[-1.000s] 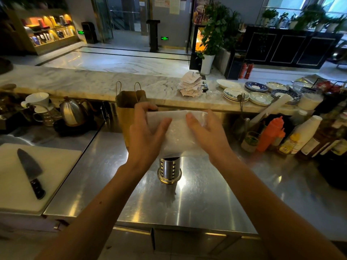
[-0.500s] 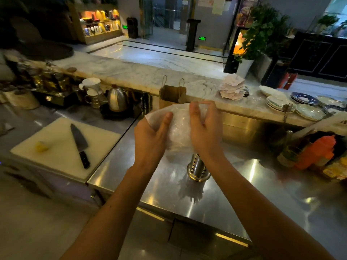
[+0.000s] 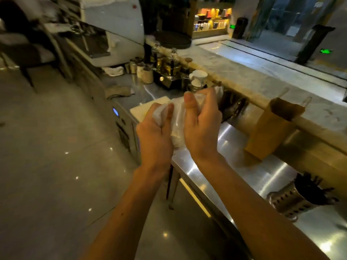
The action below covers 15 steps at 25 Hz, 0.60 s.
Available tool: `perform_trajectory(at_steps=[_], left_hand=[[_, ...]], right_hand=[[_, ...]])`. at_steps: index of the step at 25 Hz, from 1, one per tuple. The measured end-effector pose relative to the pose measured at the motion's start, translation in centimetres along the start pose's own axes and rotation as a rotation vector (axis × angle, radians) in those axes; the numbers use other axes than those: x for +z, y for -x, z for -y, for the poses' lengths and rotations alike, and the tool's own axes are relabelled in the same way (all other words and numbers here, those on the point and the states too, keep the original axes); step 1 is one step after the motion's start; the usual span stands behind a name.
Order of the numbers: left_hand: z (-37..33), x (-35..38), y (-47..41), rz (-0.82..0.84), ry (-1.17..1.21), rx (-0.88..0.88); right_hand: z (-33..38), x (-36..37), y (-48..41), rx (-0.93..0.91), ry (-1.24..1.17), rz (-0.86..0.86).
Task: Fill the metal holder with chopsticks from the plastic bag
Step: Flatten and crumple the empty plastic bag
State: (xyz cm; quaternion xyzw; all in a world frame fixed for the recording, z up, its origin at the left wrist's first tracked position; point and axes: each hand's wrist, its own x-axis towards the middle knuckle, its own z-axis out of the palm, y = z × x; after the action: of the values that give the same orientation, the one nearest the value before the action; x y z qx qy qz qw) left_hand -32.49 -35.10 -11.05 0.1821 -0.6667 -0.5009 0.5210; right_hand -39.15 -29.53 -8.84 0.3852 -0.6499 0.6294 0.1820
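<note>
Both hands crumple a clear plastic bag (image 3: pixel 177 121) between them, held in the air over the left end of the steel counter. My left hand (image 3: pixel 155 136) grips its left side and my right hand (image 3: pixel 201 126) wraps its right side. No chopsticks show inside the bag. The perforated metal holder (image 3: pixel 287 201) stands on the counter at the lower right, well away from my hands, with dark chopsticks (image 3: pixel 313 188) sticking out of its top.
A brown paper bag (image 3: pixel 270 130) stands against the marble ledge (image 3: pixel 262 79). White cups (image 3: pixel 199 76) and jars sit further back on the steel counter (image 3: pixel 234 166). A white cutting board edge (image 3: pixel 139 109) shows behind my left hand. Tiled floor lies to the left.
The view has swung left, so the holder moved from under my hands to the lower right. The bag went from spread flat over the holder to bunched up between both hands.
</note>
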Motion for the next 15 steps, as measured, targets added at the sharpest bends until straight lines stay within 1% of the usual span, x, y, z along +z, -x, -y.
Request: perform_trajectory(at_steps=[2, 4, 5, 7, 8, 9, 11, 12, 14, 15], left_hand=[[0.3, -2.5, -0.2, -0.063, -0.040, -0.026], [0.3, -4.7, -0.2, -0.143, -0.131, -0.039], [0.1, -6.3, 0.1, -0.231, -0.202, -0.048], [0.0, -7.7, 0.6, -0.298, -0.260, -0.133], [-0.3, -8.5, 1.2, -0.370, -0.322, -0.159], [-0.7, -9.0, 2.0, -0.435, -0.378, -0.162], [-1.9, -9.3, 3.2, -0.504, -0.483, -0.133], [-2.4, -9.5, 4.0, -0.559, -0.531, -0.156], [-3.4, -9.7, 6.0, -0.718, -0.503, -0.252], [-3.9, -9.9, 7.4, -0.804, -0.532, -0.275]], right_hand=[[0.6, 3.0, 0.5, 0.002, -0.067, 0.110], [1.3, 5.5, 1.0, -0.010, -0.147, 0.227], [1.8, 7.3, 1.7, -0.012, -0.222, 0.315], [2.4, 8.7, 2.4, -0.027, -0.276, 0.363], [2.9, 9.7, 3.0, -0.027, -0.340, 0.421], [3.4, 10.2, 3.6, -0.031, -0.403, 0.483], [4.0, 10.9, 4.8, -0.059, -0.502, 0.561], [4.4, 11.1, 5.7, -0.065, -0.563, 0.625], [5.4, 10.9, 7.7, -0.069, -0.680, 0.751], [5.9, 10.7, 9.0, -0.063, -0.735, 0.808]])
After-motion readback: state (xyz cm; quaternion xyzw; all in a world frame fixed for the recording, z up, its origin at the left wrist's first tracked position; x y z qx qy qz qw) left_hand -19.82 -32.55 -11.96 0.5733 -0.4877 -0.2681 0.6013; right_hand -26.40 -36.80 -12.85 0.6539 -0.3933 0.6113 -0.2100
